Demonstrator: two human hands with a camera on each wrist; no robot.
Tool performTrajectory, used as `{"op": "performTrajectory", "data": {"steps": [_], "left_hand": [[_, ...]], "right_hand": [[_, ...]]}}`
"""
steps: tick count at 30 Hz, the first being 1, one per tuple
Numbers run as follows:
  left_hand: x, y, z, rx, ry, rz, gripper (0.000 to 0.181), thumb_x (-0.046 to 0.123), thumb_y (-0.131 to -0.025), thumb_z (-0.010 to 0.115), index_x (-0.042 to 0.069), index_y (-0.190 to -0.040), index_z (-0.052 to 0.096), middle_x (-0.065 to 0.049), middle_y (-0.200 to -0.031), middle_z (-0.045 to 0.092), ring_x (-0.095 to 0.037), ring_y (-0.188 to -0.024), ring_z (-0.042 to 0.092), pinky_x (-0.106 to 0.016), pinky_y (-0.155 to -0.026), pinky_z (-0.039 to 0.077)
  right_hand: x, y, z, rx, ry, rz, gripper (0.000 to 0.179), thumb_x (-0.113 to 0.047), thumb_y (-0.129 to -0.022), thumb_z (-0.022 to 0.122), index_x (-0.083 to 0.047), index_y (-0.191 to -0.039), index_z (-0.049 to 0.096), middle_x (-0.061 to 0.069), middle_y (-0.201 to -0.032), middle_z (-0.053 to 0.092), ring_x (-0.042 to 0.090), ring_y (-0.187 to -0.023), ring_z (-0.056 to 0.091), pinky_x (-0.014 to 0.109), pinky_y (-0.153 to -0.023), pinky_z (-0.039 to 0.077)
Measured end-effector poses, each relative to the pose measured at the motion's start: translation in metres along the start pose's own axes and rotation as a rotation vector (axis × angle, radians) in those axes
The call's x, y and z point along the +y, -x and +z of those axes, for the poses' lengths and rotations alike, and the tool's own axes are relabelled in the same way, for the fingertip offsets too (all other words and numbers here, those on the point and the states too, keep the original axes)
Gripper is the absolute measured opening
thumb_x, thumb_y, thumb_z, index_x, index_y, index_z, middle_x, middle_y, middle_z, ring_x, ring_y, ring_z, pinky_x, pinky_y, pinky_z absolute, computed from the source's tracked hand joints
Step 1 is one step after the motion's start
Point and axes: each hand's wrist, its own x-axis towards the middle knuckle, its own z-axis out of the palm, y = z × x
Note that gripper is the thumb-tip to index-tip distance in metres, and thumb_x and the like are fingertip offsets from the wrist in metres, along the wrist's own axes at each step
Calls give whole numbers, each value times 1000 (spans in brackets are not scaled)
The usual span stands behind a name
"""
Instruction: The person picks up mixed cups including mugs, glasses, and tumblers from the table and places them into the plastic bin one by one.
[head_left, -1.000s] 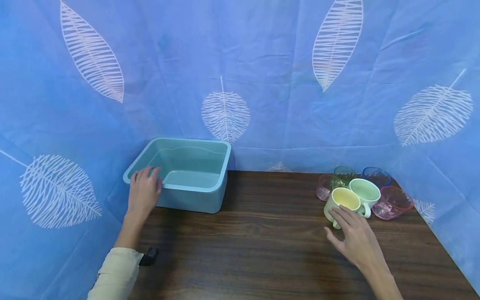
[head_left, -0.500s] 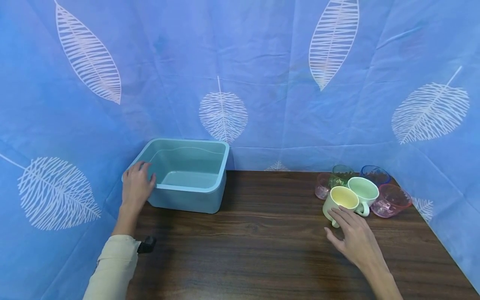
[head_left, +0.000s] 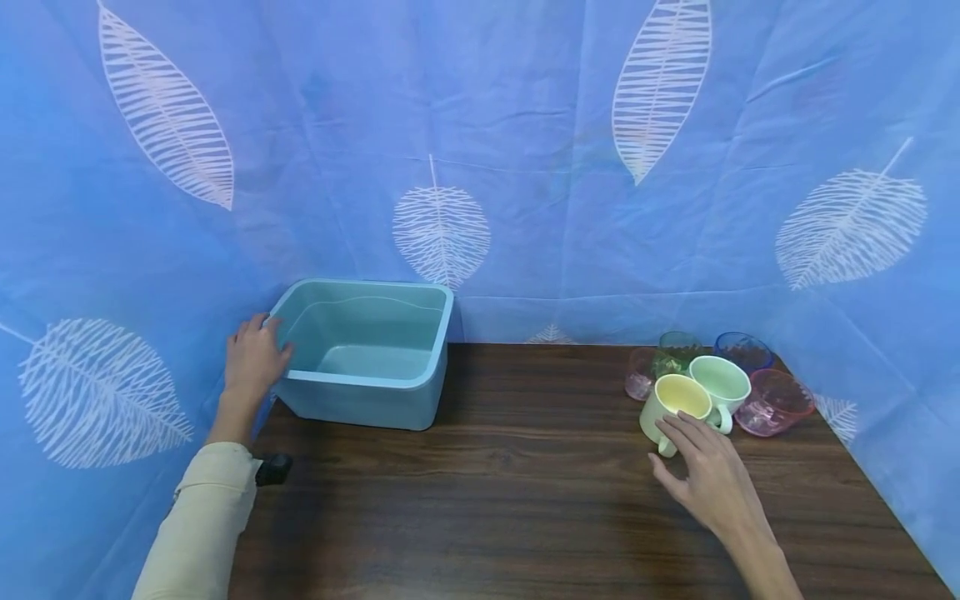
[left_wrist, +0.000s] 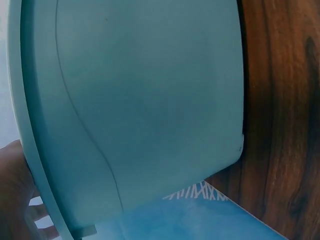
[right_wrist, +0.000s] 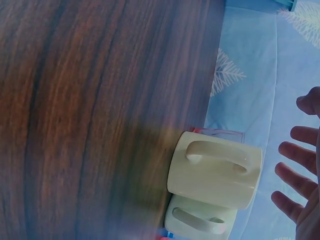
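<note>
My left hand (head_left: 251,358) is at the left end of the blue-green plastic basin (head_left: 356,382), its fingers loosely bent and overlapping the rim. In the left wrist view the hand (left_wrist: 15,195) appears beyond the rim, with the basin's outer wall (left_wrist: 150,100) filling the middle. On the right, my right hand (head_left: 708,475) hovers with spread fingers over the near side of the yellow mug (head_left: 651,417). The right wrist view shows a gap between those fingers and the cream-coloured mug (right_wrist: 215,175). Behind it stands a pale green mug (head_left: 722,379), handle toward me.
Around the mugs stand clear coloured cups: a pink one (head_left: 640,375), a green one (head_left: 677,348), a blue-rimmed one (head_left: 742,350) and a red-rimmed one (head_left: 776,404). The dark wooden table (head_left: 510,492) ends at a blue leaf-print cloth (head_left: 517,208) behind and on both sides.
My left hand has moved left, from over the basin's front left rim to its left end. My right hand stays over the yellow mug. The head view has shifted slightly.
</note>
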Motion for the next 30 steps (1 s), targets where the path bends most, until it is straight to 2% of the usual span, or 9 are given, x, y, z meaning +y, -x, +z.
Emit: {"op": "performTrajectory", "data": {"steps": [10, 15, 17, 20, 23, 26, 27, 30], "left_hand": [[-8, 4, -6, -72, 49, -85, 67, 18, -97, 64, -6, -153, 37, -42, -154, 24, -61, -141, 22, -78, -112, 22], [-10, 3, -9, -179, 114, -121, 76, 20, -98, 63, -5, -159, 25, -47, -158, 7, -64, -146, 6, -82, -113, 10], [-10, 1, -9, -220, 129, -135, 78, 21, -98, 63, -4, -160, 22, -48, -158, 3, -65, -146, 4, -82, -114, 8], [-8, 1, -9, -252, 140, -152, 78, 21, -99, 63, -5, -160, 22, -49, -157, 7, -67, -143, 11, -82, -112, 12], [-5, 1, -8, -253, 134, -154, 77, 21, -99, 62, -6, -159, 23, -48, -153, 18, -69, -137, 21, -82, -109, 21], [-3, 0, -7, -247, 131, -152, 75, 21, -99, 63, -7, -158, 25, -48, -150, 23, -69, -134, 26, -82, -106, 26], [-3, 0, -6, -246, 128, -151, 75, 21, -99, 63, -8, -158, 26, -48, -149, 24, -69, -133, 26, -82, -105, 27], [-1, -1, -5, -237, 135, -154, 74, 21, -99, 63, -8, -157, 27, -48, -149, 24, -69, -133, 27, -82, -105, 27]], "right_hand": [[2, -3, 3, -3, -7, 1, 77, -63, -104, 36, 4, -110, 73, 25, -111, 71, 49, -105, 64, 67, -79, 53], [7, -1, 4, -13, 10, 15, 75, -62, -104, 35, 3, -110, 72, 27, -116, 68, 50, -109, 62, 69, -80, 52], [8, 0, 3, -18, 28, 20, 74, -61, -104, 34, 2, -110, 72, 27, -117, 68, 51, -109, 61, 69, -82, 51], [13, 1, 2, -29, 57, 15, 66, -54, -102, 39, 1, -108, 73, 26, -118, 69, 50, -111, 61, 70, -85, 49], [19, 2, 1, -52, 93, 7, 54, -46, -94, 49, 0, -109, 74, 24, -120, 69, 48, -114, 61, 69, -90, 48], [22, 2, -2, -73, 117, 0, 51, -43, -90, 54, -1, -111, 74, 22, -121, 69, 47, -116, 60, 69, -92, 48], [24, 2, -2, -77, 123, -4, 51, -43, -90, 54, -1, -111, 74, 22, -122, 69, 47, -116, 60, 69, -93, 48], [25, 1, -5, -80, 141, -13, 63, -55, -100, 44, -1, -110, 74, 23, -121, 69, 47, -116, 60, 69, -93, 48]]}}
